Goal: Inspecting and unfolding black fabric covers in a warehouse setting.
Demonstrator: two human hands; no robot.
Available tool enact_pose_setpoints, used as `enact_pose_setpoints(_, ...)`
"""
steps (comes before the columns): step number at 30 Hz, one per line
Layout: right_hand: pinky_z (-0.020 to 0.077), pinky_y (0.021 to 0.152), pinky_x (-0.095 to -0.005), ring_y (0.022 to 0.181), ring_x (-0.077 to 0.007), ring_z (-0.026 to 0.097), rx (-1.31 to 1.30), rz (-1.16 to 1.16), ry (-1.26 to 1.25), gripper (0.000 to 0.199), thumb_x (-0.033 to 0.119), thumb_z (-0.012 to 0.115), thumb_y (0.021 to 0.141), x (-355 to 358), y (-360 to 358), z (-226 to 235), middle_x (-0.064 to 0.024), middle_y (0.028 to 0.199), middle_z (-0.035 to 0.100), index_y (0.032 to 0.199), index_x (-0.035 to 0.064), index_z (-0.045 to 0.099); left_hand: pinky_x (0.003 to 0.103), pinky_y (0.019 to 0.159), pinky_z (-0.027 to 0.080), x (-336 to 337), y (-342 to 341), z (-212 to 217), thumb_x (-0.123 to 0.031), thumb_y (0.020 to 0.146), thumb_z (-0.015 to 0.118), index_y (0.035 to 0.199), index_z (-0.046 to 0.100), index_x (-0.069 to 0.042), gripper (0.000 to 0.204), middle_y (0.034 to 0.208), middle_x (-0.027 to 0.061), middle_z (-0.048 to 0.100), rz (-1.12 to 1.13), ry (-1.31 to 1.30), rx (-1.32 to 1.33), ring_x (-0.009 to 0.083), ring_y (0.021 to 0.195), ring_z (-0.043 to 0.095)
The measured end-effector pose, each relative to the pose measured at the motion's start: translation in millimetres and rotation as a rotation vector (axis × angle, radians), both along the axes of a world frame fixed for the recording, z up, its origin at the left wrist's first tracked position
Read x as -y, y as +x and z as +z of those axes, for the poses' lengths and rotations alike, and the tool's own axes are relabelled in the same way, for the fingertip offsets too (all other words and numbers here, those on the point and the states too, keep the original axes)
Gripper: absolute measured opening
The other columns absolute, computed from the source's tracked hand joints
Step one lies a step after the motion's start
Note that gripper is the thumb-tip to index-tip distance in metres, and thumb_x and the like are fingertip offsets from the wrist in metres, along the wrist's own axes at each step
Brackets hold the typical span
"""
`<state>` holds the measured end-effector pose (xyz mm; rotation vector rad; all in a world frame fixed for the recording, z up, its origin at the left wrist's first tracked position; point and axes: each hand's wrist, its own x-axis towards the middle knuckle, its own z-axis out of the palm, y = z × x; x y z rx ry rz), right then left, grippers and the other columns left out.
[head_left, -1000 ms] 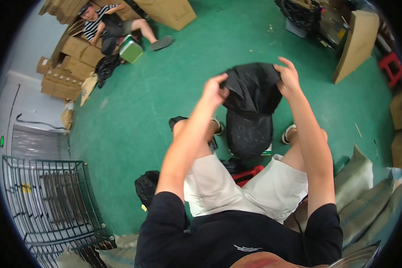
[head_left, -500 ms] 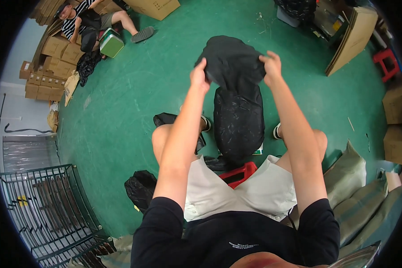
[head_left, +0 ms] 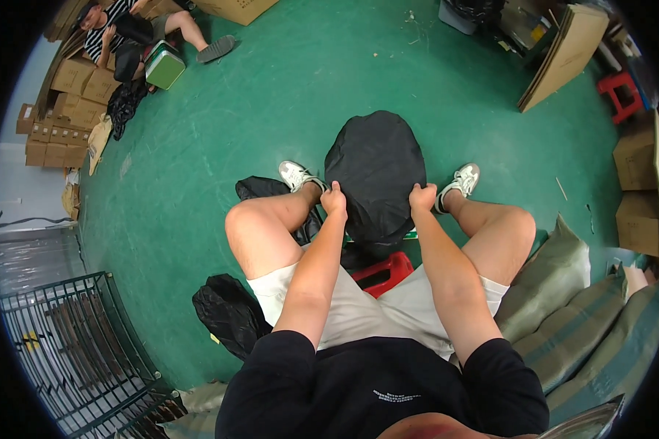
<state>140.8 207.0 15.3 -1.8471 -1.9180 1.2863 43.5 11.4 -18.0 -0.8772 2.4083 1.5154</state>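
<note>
Both hands, the left hand [head_left: 334,200] and right hand [head_left: 422,197], are closed on the near edge of the black bag [head_left: 375,172], which stretches lengthwise away from them, between the person's shoes over the green floor [head_left: 220,132].

Green painted floor [head_left: 271,110], stacked cardboard boxes [head_left: 58,110] along the far-left wall, black wire rack [head_left: 66,344], red stool [head_left: 619,91]

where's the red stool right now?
In the head view the red stool sits low at centre, under the seated person between their thighs, just below the black fabric bundle that the left hand and right hand hold.
</note>
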Motion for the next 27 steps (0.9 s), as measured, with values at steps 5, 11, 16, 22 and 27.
enact_pose_setpoints(5, 0.0477, 0.091, -0.0455, 0.106, -0.0402, 0.061, 0.117, 0.046, 0.007, 0.039, 0.022, 0.068, 0.085, 10.6, 22.5, 9.1, -0.0252, 0.113, 0.063, 0.115, -0.0020, 0.059, 0.045, 0.080, 0.045, 6.7, 21.7, 0.4, -0.039, 0.089, 0.063, 0.086, 0.064, 0.011, 0.050, 0.089, 0.0280, 0.065, -0.027, -0.053, 0.092, 0.0437, 0.088, 0.061)
enact_pose_setpoints(11, 0.0479, 0.091, -0.0454, 0.105, -0.0409, 0.062, 0.234, 0.159, -0.064, 0.037, 0.027, 0.069, 0.085, 18.9, 27.1, 18.9, -0.0257, 0.111, 0.064, 0.107, -0.0026, 0.063, 0.044, 0.073, 0.045, 31.9, 39.3, -11.1, -0.045, 0.085, 0.069, 0.072, 0.061, 0.007, 0.054, 0.073, 0.0210, 0.063, -0.017, 0.089, 0.059, 0.0350, 0.072, 0.059)
enact_pose_setpoints(16, 0.0414, 0.101, -0.0405, 0.119, -0.0375, 0.055, 0.019, -0.078, -0.239, 0.060, 0.032, 0.072, 0.075, 3.0, 41.2, -6.9, -0.0270, 0.125, 0.058, 0.117, -0.0085, 0.061, 0.028, 0.045, 0.039, 4.8, 71.3, 38.9, -0.032, 0.081, 0.077, 0.062, 0.045, -0.012, 0.043, 0.059, -0.0017, 0.044, -0.128, 0.326, 0.084, 0.0111, 0.049, 0.043)
enact_pose_setpoints(22, 0.0436, 0.098, -0.0399, 0.117, -0.0375, 0.056, 0.069, 0.073, -0.316, 0.053, 0.024, 0.070, 0.074, 38.0, 41.9, 11.5, -0.0241, 0.125, 0.059, 0.118, -0.0047, 0.062, 0.032, 0.053, 0.043, 50.1, 81.9, 22.1, -0.028, 0.078, 0.079, 0.066, 0.054, -0.005, 0.036, 0.063, 0.0044, 0.054, -0.187, 0.163, 0.088, 0.0152, 0.052, 0.051)
enact_pose_setpoints(27, 0.0463, 0.096, -0.0417, 0.114, -0.0369, 0.059, 0.163, 0.062, -0.222, 0.049, 0.029, 0.073, 0.079, 17.8, 70.0, -22.9, -0.0230, 0.124, 0.060, 0.116, -0.0020, 0.064, 0.037, 0.072, 0.050, 24.7, 103.7, 57.3, -0.030, 0.082, 0.074, 0.078, 0.064, 0.001, 0.033, 0.074, 0.0155, 0.068, -0.392, -0.170, 0.120, 0.0234, 0.059, 0.065)
